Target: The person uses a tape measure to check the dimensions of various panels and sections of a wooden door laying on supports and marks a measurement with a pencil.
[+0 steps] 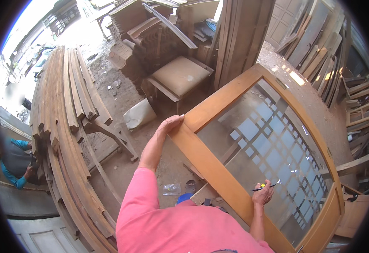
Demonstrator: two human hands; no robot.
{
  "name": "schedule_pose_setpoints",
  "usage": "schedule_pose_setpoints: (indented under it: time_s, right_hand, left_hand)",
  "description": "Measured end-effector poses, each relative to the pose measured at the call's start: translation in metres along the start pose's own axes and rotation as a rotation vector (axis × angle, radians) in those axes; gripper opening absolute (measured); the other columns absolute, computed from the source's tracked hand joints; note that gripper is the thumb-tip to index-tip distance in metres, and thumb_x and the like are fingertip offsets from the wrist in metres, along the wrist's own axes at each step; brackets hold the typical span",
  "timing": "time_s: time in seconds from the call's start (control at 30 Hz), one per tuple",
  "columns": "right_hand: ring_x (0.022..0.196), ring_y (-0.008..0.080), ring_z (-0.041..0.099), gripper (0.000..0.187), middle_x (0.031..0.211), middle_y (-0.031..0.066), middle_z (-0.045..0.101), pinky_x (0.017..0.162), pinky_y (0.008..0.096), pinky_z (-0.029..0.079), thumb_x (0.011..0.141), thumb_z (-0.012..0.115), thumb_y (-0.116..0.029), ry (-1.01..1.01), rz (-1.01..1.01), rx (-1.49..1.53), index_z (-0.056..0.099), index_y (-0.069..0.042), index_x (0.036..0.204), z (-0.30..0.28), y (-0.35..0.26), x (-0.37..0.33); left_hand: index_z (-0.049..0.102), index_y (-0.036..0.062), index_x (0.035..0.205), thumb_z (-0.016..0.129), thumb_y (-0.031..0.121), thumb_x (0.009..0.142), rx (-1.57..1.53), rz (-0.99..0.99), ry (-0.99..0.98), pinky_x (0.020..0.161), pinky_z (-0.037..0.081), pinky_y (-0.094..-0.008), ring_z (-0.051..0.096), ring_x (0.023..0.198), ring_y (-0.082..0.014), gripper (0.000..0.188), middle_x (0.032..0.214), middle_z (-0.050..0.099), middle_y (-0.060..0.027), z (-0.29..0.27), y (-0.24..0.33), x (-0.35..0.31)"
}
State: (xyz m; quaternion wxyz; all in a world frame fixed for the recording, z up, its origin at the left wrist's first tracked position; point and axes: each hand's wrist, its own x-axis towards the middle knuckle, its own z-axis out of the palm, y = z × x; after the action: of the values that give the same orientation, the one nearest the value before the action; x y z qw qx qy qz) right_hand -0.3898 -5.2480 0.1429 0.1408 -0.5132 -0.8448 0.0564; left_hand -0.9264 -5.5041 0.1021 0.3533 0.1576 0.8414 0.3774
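Observation:
A wooden door with an orange-brown frame stands tilted in front of me on the right. Its large glass pane carries a pattern of frosted squares. My left hand grips the outer edge of the frame near a corner, its fingertips mostly hidden from me. Over the glass, beside the frosted squares, my right hand is closed on a slim dark tool with a yellow part. Whether that tool touches the pane I cannot tell.
Long timber planks are stacked on a trestle at the left, with another person beyond them. A dusty square table and stacked wood stand ahead. Boards lean at the back right. A plastic bag lies on the ground.

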Motion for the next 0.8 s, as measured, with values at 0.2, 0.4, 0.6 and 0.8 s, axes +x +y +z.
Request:
schedule_pose_setpoints:
  time_s: [0.2, 0.4, 0.6, 0.8]
  right_hand:
    - [0.118, 0.0436, 0.053, 0.059, 0.122, 0.0229, 0.060, 0.094, 0.0556, 0.046, 0.086, 0.075, -0.023, -0.062, 0.002, 0.039, 0.051, -0.011, 0.139, -0.003, 0.004, -0.002]
    - [0.116, 0.0451, 0.053, 0.073, 0.124, 0.0258, 0.058, 0.098, 0.0557, 0.045, 0.087, 0.076, -0.024, -0.068, -0.089, 0.038, 0.043, -0.006, 0.150, -0.001, -0.002, 0.004]
    - [0.115, 0.0450, 0.053, 0.070, 0.122, 0.0255, 0.060, 0.098, 0.0551, 0.044, 0.087, 0.076, -0.026, -0.035, -0.079, 0.016, 0.046, -0.006, 0.147, 0.002, -0.003, 0.002]
    - [0.113, 0.0442, 0.055, 0.067, 0.121, 0.0245, 0.061, 0.096, 0.0546, 0.044, 0.086, 0.076, -0.026, -0.023, -0.157, 0.044, 0.048, -0.005, 0.144, 0.005, 0.002, 0.006]
  left_hand:
    - [0.066, 0.0078, 0.133, 0.038, 0.052, 0.107, 0.113, -0.049, 0.059, 0.107, 0.045, -0.0453, 0.062, 0.126, -0.0332, 0.059, 0.132, 0.068, -0.0176, 0.005, 0.022, -0.020]
    - [0.062, 0.0115, 0.137, 0.033, 0.056, 0.107, 0.311, -0.120, 0.223, 0.110, 0.044, -0.0514, 0.057, 0.132, -0.0406, 0.061, 0.139, 0.063, -0.0204, 0.008, 0.049, -0.053]
    - [0.057, 0.0096, 0.141, 0.037, 0.052, 0.106, 0.384, -0.015, 0.353, 0.112, 0.040, -0.0522, 0.053, 0.136, -0.0400, 0.058, 0.141, 0.061, -0.0205, 0.024, 0.050, -0.053]
    - [0.028, 0.0070, 0.162, 0.037, 0.048, 0.105, 0.820, 0.192, 0.598, 0.128, 0.008, -0.0539, 0.013, 0.158, -0.0404, 0.071, 0.169, 0.022, -0.0236, 0.071, 0.015, -0.059]
